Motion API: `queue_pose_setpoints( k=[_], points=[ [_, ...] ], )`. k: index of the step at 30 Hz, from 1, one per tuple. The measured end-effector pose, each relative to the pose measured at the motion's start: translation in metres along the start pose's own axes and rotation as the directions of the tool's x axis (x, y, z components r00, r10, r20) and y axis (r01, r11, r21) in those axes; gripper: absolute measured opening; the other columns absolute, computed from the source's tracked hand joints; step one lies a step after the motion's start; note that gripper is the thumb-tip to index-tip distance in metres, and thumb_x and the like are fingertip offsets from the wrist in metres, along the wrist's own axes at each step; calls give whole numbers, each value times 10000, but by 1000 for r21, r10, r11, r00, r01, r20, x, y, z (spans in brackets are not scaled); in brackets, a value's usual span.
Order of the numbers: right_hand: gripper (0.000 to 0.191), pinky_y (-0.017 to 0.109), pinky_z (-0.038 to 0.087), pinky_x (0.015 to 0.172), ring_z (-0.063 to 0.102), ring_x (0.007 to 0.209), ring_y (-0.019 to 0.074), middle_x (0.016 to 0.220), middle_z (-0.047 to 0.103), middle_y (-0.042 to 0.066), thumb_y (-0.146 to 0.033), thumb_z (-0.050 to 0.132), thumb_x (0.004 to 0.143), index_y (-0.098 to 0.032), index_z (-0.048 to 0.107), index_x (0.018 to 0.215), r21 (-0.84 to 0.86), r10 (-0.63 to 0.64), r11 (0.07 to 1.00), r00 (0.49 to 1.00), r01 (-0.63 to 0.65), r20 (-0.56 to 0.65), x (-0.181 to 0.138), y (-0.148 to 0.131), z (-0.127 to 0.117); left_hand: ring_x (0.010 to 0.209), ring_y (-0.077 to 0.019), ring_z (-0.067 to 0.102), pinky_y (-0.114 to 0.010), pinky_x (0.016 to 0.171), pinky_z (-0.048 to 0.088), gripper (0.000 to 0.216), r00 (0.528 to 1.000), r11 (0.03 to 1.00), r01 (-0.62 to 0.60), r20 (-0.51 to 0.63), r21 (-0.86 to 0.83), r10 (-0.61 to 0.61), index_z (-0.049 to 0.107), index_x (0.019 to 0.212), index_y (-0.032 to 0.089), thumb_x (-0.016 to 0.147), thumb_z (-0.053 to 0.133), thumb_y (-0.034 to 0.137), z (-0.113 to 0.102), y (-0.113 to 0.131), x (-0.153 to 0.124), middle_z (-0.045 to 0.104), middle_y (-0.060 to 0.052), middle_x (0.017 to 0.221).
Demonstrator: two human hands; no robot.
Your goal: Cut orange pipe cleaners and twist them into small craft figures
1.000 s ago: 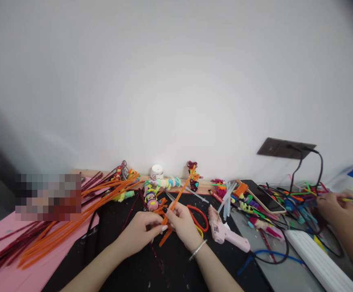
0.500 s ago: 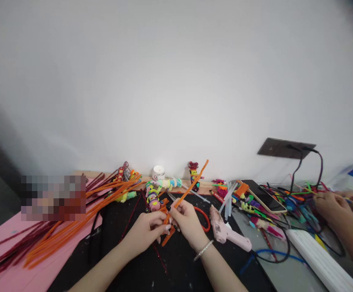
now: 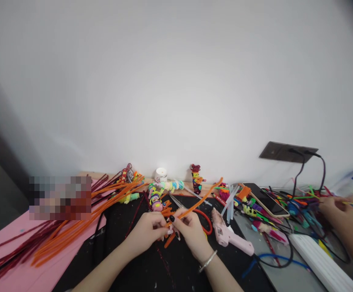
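Observation:
My left hand [image 3: 147, 232] and my right hand [image 3: 190, 229] meet over the black mat [image 3: 152, 267], both pinched on one orange pipe cleaner [image 3: 199, 201]. Its free end slants up and to the right, low over the mat, while a short bent end hangs below my fingers. A silver bracelet circles my right wrist. Small twisted orange pieces [image 3: 165, 207] lie just behind my fingers.
Long orange and dark red pipe cleaners [image 3: 73, 221] fan over a pink sheet at left. A pink glue gun [image 3: 228, 235], red scissors [image 3: 205, 219], glue sticks, a phone [image 3: 266, 199] and small pipe-cleaner figures [image 3: 196, 178] lie around. Another person's hands [image 3: 342, 213] work at far right.
The pipe cleaner's free end has swung down from steeply upright to a low slant toward the right. My hands stayed together, shifting slightly right.

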State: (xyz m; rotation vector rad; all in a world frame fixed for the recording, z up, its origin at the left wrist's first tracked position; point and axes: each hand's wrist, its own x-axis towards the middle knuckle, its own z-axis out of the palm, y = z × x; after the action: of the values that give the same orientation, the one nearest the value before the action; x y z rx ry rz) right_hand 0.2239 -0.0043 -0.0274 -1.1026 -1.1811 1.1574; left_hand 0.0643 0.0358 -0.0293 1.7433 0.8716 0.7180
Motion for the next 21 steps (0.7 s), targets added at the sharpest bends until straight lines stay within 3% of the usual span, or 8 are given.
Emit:
queue_pose_setpoints(
  k=[3, 7, 11, 15, 21],
  points=[
    [275, 211, 279, 403, 377, 401, 82, 500, 519, -52, -417, 679, 765, -189, 557, 670, -26, -25, 999, 993, 22, -117, -1, 6, -1, 482, -123, 536, -231, 525, 416, 253, 996, 989, 82, -24, -126, -86, 550, 568, 173, 724, 667, 334, -2, 3, 1, 580, 25, 515],
    [279, 221, 257, 411, 359, 416, 91, 493, 490, -55, -410, 654, 759, -202, 508, 643, -74, -30, 997, 983, 16, -184, -2, 12, 1, 497, -132, 578, -244, 549, 471, 313, 986, 944, 112, -86, -311, -146, 524, 575, 181, 688, 713, 404, -4, 6, 3, 624, 17, 522],
    [263, 228, 269, 438, 358, 450, 97, 500, 458, -61, -378, 634, 766, -205, 489, 631, -137, -75, 989, 978, 49, -193, -2, 13, 3, 561, -150, 646, -262, 593, 532, 307, 974, 888, 143, -98, -436, -204, 576, 671, 167, 631, 782, 391, -1, 5, 3, 659, 20, 590],
    [265, 230, 271, 425, 352, 439, 99, 496, 437, -67, -357, 618, 792, -213, 471, 626, -145, -79, 988, 980, 52, -185, -2, 11, 4, 588, -178, 691, -283, 592, 568, 344, 978, 866, 107, -104, -489, -180, 651, 870, 170, 600, 811, 309, 1, 5, 3, 649, 50, 613],
    [277, 226, 286, 417, 368, 435, 100, 498, 457, -62, -378, 632, 795, -211, 481, 634, -139, -87, 988, 982, 64, -168, -2, 14, 4, 640, -215, 726, -309, 648, 595, 282, 964, 857, 129, -139, -498, -226, 728, 797, 143, 585, 803, 313, 0, 7, 3, 736, -20, 666]
  ],
)
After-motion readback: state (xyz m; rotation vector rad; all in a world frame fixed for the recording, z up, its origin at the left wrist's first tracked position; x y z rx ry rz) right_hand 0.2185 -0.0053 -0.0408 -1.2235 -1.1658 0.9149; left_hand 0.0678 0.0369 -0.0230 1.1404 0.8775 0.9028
